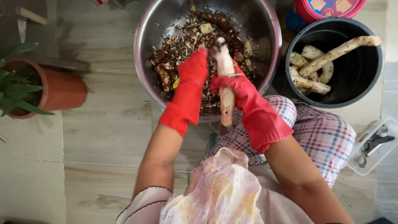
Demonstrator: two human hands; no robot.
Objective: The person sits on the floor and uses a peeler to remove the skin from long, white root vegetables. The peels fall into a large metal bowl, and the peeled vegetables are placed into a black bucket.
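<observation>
Steel bowl: on the floor, holding brown peelings.
Root: long, pale, part-peeled, held over the bowl's near rim.
Right hand, red glove: closed around the root's middle.
Left hand, red glove: at the root's top end; grip unclear.
Black bucket: right of the bowl, holding peeled roots.
Risk: wet gloves may let the root slip.
Hidden: any blade; bowl's far rim cut off.
</observation>
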